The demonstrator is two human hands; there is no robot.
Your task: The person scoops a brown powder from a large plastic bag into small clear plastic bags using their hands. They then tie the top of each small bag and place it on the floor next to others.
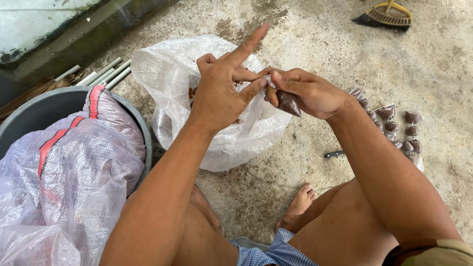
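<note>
Bare concrete floor and its load

A rough, stained grey concrete floor (345,44) carries everything. A large clear plastic bag (167,69) lies open on it near the middle. To the left stands a round grey tub (29,113); beyond it several white pipes (106,71) lie side by side. On the right a cluster of small packets of brown stuff (394,128) lies close together, with a dark-handled knife (335,154) just beside them. A broom head (384,16) rests at the top right, and a bare foot (298,204) presses the floor below
</note>
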